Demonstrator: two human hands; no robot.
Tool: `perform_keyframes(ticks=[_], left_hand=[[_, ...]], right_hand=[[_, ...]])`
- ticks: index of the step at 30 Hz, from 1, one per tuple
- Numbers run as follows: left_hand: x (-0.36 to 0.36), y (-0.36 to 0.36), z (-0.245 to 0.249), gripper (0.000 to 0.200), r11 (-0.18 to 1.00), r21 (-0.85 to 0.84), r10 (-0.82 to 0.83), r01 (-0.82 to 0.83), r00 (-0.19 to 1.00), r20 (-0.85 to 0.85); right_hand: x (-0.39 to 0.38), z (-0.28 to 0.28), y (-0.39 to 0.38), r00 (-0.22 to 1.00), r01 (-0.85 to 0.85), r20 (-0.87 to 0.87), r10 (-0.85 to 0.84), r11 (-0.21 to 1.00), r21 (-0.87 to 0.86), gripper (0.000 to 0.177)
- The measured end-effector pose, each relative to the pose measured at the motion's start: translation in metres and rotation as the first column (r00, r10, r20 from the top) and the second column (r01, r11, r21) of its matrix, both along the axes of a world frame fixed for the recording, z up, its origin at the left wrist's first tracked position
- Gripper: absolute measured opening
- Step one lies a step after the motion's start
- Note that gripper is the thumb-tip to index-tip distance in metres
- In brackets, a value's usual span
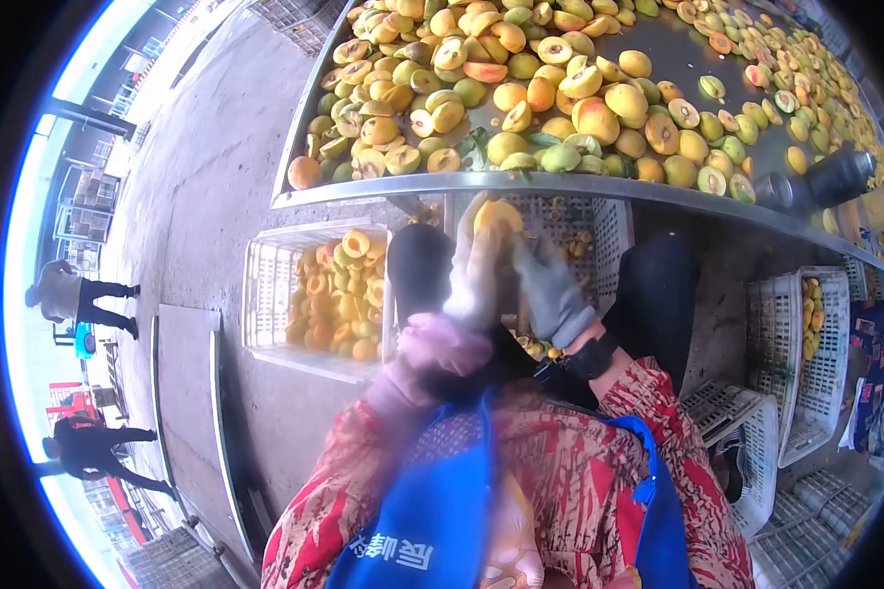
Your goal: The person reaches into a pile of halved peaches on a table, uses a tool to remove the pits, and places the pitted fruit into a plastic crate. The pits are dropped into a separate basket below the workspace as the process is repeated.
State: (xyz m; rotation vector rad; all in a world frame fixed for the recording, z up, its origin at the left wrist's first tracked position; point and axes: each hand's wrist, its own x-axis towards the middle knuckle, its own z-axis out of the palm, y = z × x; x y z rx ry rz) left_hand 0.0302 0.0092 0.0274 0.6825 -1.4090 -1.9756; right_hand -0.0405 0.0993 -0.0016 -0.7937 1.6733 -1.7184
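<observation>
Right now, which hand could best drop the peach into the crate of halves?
Probably the left hand: it grips the peach and is nearer the crate than the right hand.

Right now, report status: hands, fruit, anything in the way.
Left hand shut on peach. Right hand against it, grip unclear. Crate below, table rim close ahead.

Premises appear to be a fruit-processing yard: steel sorting surface [521, 185] heaped with halved peaches [560, 88], plastic crates [265, 285] on concrete floor [206, 196].
</observation>
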Motion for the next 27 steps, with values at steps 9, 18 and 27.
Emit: perform_keyframes(ticks=[9,18,27], left_hand=[[0.004,-0.020,-0.031,0.040,0.843,0.536,0.069,0.040,0.981,-0.182],[-0.007,-0.014,-0.033,0.037,0.858,0.500,0.155,-0.116,0.987,-0.038],[-0.005,-0.022,-0.054,0.038,0.873,0.420,0.200,-0.249,0.967,0.159]], right_hand=[[0.015,0.021,0.010,0.982,-0.029,-0.163,0.094,0.931,0.363,0.022],[0.014,0.013,-0.001,0.937,0.004,-0.313,0.153,0.894,0.449,0.026],[0.003,0.022,-0.004,0.913,-0.072,-0.315,0.260,0.862,0.501,0.029]])
